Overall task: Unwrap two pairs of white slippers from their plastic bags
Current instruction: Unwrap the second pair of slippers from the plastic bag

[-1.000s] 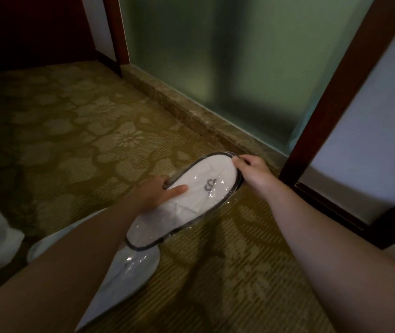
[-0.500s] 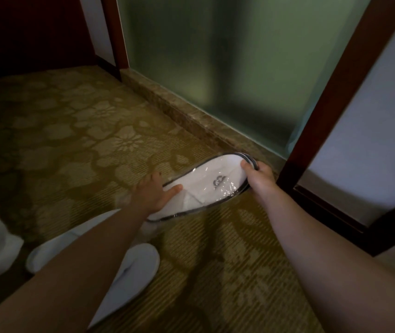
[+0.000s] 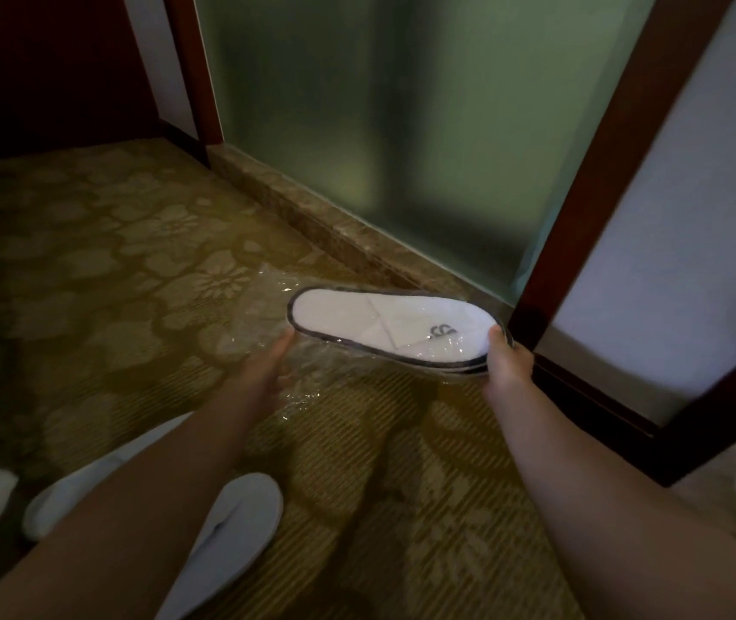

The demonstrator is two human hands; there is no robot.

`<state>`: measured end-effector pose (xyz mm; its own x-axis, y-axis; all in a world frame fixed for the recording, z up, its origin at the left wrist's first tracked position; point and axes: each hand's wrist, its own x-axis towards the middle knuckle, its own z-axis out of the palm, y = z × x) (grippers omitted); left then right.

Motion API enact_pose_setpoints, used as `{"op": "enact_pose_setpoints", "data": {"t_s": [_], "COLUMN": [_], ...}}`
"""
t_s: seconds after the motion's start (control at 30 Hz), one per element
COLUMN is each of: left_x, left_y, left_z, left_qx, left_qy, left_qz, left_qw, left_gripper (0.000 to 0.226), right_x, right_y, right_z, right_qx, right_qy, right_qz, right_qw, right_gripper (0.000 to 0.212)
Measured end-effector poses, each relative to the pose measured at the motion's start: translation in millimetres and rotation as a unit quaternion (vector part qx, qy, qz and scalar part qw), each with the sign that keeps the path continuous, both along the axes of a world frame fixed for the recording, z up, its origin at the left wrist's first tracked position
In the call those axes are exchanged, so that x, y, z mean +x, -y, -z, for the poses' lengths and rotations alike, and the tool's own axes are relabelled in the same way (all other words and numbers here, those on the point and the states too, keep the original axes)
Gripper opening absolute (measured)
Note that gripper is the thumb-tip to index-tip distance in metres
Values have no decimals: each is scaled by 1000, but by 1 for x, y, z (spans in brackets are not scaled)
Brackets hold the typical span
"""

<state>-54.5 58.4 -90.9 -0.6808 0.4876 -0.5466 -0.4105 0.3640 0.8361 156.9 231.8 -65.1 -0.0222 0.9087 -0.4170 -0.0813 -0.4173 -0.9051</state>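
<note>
Second pair of slippers [image 3: 384,322] up off the carpet [image 3: 89,284], far right by the dark door frame [image 3: 594,194], flat and stacked together inside a clear plastic bag [image 3: 263,297]. Right hand [image 3: 507,362] clamped on the toe end, thumb on top, rest of the hand wrapped round the edge. Left hand [image 3: 268,369] reaching in at the heel end, thumb tip touching the rim. Too blurry to tell whether pinching the film or just resting on it.

Probably feather-light and floppy, so no need to squeeze hard. Slick, crinkly film by the look of it, loose and bunched past the heel. Best to grab there and peel off toward the left while keeping the toe end pinned.

Other pair [image 3: 241,521] already bare on the carpet, near left.
</note>
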Motion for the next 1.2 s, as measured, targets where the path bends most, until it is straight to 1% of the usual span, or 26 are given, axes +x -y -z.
{"op": "enact_pose_setpoints", "data": {"t_s": [0.03,0.07,0.13,0.2,0.3,0.4,0.43,0.57,0.67,0.73,0.8,0.87,1.03,1.2], "left_x": [3,3,3,3,7,4,3,-5,-13,-14,-12,-11,-20,-25], "left_y": [-3,-7,-12,-12,-11,-8,-6,1,10,16,20,22,28,35], "left_z": [-5,-7,-10,-12,-13,-15,-17,-16,-13,-11,-9,-9,-8,-8], "left_qx": [53,106,149,143,120,134,138,157,112,60,20,-8,-53,-56], "left_qy": [29,48,51,30,-6,5,8,1,-38,-51,-56,-72,-105,-108], "left_qz": [-1,-19,-73,-112,-132,-149,-149,-169,-159,-110,-44,-16,-49,-110], "left_qw": [998,993,985,983,984,980,979,973,980,991,997,997,992,986], "left_gripper": [61,51,50,48,32,40,37,13,2,12,16,21,21,24], "right_x": [-1,-1,-1,0,4,9,11,23,30,35,40,45,56,63], "right_y": [0,1,2,2,1,-1,-3,-7,-10,-11,-13,-14,-16,-16], "right_z": [0,0,0,0,0,2,3,5,6,7,7,6,2,2], "right_qx": [-5,-11,-17,-20,-25,-34,-35,-38,-28,-20,-9,-10,-31,-62], "right_qy": [0,1,1,1,5,4,4,18,33,39,51,55,49,52], "right_qz": [-8,-17,-24,-23,-19,-11,-8,1,14,26,40,54,98,153], "right_qw": [1000,1000,1000,1000,999,999,999,999,999,999,998,997,994,985], "right_gripper": [44,45,46,46,44,42,43,46,47,46,46,48,52,55]}}
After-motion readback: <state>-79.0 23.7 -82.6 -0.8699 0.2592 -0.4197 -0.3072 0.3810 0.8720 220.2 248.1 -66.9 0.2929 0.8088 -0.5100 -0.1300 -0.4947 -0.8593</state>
